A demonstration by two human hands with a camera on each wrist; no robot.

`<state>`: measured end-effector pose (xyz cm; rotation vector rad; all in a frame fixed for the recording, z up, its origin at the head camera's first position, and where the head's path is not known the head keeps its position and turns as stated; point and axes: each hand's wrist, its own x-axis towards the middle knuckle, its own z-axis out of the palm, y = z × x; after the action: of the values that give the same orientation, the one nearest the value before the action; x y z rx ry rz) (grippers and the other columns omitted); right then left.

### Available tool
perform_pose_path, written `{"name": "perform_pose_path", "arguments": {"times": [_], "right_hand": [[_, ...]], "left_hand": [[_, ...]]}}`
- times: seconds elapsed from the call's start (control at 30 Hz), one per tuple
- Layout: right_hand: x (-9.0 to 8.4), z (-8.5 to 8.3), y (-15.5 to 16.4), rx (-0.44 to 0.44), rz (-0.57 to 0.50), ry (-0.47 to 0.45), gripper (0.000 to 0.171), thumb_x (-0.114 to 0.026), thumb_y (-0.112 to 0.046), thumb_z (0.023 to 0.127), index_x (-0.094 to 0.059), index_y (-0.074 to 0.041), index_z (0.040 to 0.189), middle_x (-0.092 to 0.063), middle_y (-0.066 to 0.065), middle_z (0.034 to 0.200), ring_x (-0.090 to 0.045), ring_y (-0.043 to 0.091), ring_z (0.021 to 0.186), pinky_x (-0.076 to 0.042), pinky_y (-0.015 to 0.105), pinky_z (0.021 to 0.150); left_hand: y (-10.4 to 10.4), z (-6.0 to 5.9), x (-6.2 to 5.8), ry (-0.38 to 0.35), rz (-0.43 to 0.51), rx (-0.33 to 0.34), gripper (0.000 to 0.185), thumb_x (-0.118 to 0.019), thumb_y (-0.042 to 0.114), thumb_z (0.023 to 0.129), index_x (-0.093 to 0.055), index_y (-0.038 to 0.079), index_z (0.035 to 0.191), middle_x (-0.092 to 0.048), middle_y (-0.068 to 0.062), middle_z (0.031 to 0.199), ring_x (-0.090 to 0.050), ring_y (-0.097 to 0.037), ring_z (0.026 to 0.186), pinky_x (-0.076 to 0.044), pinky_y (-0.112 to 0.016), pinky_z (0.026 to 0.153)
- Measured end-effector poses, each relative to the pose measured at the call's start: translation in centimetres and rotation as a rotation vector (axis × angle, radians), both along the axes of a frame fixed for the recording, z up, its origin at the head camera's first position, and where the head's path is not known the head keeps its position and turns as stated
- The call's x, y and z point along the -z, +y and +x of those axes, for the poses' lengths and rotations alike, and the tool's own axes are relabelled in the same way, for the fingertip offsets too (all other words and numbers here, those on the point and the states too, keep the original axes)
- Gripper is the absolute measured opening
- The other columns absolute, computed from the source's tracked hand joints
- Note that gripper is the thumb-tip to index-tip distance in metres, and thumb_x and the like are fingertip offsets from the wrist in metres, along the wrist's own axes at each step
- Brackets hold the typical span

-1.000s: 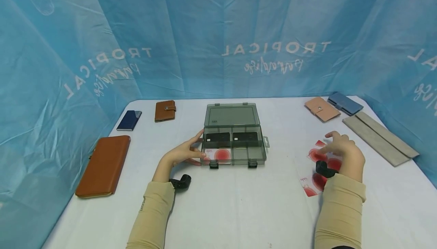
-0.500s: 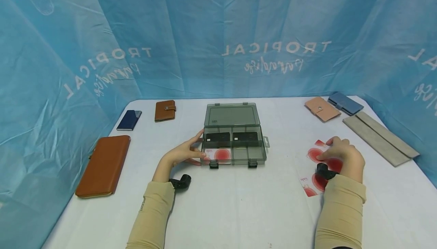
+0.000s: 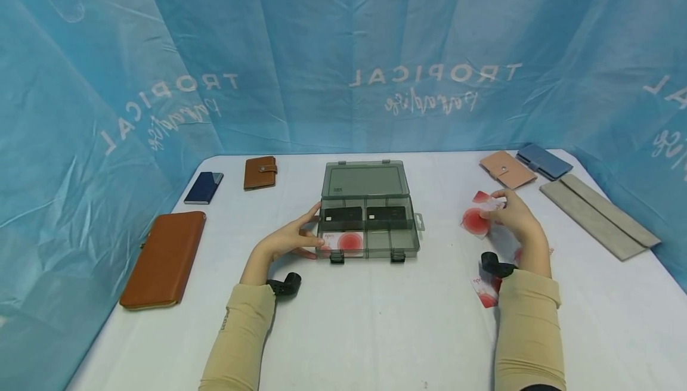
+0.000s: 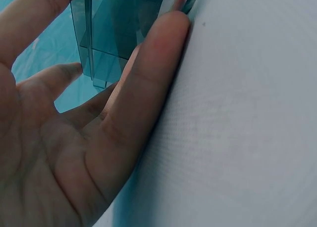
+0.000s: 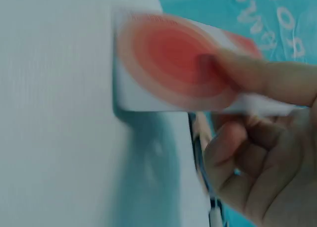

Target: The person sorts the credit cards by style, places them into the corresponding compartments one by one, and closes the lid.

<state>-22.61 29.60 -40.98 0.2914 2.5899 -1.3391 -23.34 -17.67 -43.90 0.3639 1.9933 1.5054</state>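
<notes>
A translucent grey-green plastic organizer box [image 3: 389,245] lies on the table with its lid [image 3: 367,180] folded back. Dark rectangular pieces [image 3: 343,215] fill the two back compartments, and a white card with a red circle [image 3: 350,242] sits front left. My left hand [image 3: 287,241] rests against the box's left side, fingers spread along it; the left wrist view shows them against the green wall [image 4: 106,39]. Raised off the table right of the box, a red-and-white card [image 5: 168,54] is pinched between thumb and fingers of my right hand [image 3: 515,215].
More red-and-white cards [image 3: 485,295] lie under my right forearm. Far right are a tan wallet [image 3: 507,170], a blue wallet [image 3: 544,161] and a long grey pouch [image 3: 598,218]. On the left are a brown notebook [image 3: 163,260], a navy card holder [image 3: 204,188] and a brown snap wallet [image 3: 260,173].
My right hand has picked a card up from the spread cards and moved it up and left, towards the box. My left hand stays at the box's side.
</notes>
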Motion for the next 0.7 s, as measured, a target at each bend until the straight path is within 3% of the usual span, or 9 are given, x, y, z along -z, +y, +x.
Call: {"name": "perform_pose_path", "arguments": {"times": [0.13, 0.27, 0.33, 0.4, 0.5, 0.63, 0.7], "right_hand": [[-0.9, -0.7, -2.0, 0.125, -0.177, 0.111, 0.062, -0.064, -0.026, 0.088, -0.031, -0.002, 0.135, -0.047, 0.019, 0.121, -0.045, 0.025, 0.103, -0.043, 0.037, 0.089], [-1.9, -1.1, -4.2, 0.221, -0.440, 0.188, 0.038, -0.065, -0.028, 0.087, -0.049, -0.011, 0.116, -0.056, -0.004, 0.099, -0.048, 0.009, 0.090, -0.042, 0.022, 0.078], [-2.4, -1.1, -5.2, 0.182, -0.568, 0.201, 0.022, -0.061, -0.025, 0.090, -0.052, -0.018, 0.108, -0.053, -0.010, 0.097, -0.046, 0.008, 0.094, -0.042, 0.025, 0.085], [-2.9, -1.0, -6.3, 0.096, -0.658, 0.194, 0.011, -0.054, -0.021, 0.094, -0.052, -0.022, 0.104, -0.050, -0.010, 0.102, -0.042, 0.012, 0.102, -0.042, 0.035, 0.095], [-3.5, -0.7, -8.0, -0.048, -0.631, 0.183, 0.014, -0.044, -0.019, 0.099, -0.051, -0.021, 0.111, -0.044, -0.003, 0.114, -0.040, 0.016, 0.108, -0.041, 0.049, 0.098], [-3.8, -0.4, -10.4, -0.207, -0.461, 0.235, 0.030, -0.040, -0.007, 0.099, -0.047, -0.006, 0.128, -0.044, 0.013, 0.123, -0.048, 0.021, 0.104, -0.050, 0.033, 0.087], [-3.9, -0.1, -11.6, -0.283, -0.362, 0.267, 0.033, -0.040, -0.001, 0.097, -0.046, 0.002, 0.130, -0.045, 0.020, 0.124, -0.049, 0.025, 0.103, -0.050, 0.031, 0.084]], "left_hand": [[0.1, 0.1, -0.1, 0.001, 0.000, -0.004, 0.097, -0.069, 0.015, 0.085, 0.001, 0.036, 0.149, -0.008, -0.012, 0.153, -0.059, -0.022, 0.093, -0.055, -0.042, 0.078], [0.1, 0.0, -0.1, -0.003, 0.003, -0.004, 0.097, -0.069, 0.014, 0.084, 0.001, 0.035, 0.149, -0.007, -0.012, 0.153, -0.060, -0.022, 0.092, -0.055, -0.042, 0.078], [0.1, 0.0, 0.0, -0.004, 0.005, -0.004, 0.097, -0.068, 0.013, 0.085, 0.001, 0.035, 0.149, -0.007, -0.012, 0.153, -0.059, -0.021, 0.092, -0.055, -0.042, 0.078], [0.0, -0.1, 0.0, -0.005, 0.007, -0.003, 0.096, -0.068, 0.013, 0.085, 0.001, 0.035, 0.149, -0.007, -0.011, 0.153, -0.059, -0.021, 0.092, -0.055, -0.042, 0.079], [0.0, -0.1, 0.0, -0.005, 0.007, -0.004, 0.096, -0.068, 0.013, 0.085, 0.001, 0.035, 0.149, -0.007, -0.011, 0.153, -0.059, -0.020, 0.092, -0.055, -0.042, 0.079], [0.0, 0.0, -0.1, -0.007, 0.003, -0.009, 0.097, -0.068, 0.014, 0.085, 0.001, 0.036, 0.149, -0.007, -0.011, 0.153, -0.059, -0.021, 0.092, -0.055, -0.042, 0.079], [0.0, 0.1, 0.0, -0.004, -0.001, -0.009, 0.097, -0.069, 0.015, 0.085, 0.001, 0.036, 0.149, -0.007, -0.011, 0.153, -0.059, -0.021, 0.093, -0.055, -0.042, 0.079]]}}
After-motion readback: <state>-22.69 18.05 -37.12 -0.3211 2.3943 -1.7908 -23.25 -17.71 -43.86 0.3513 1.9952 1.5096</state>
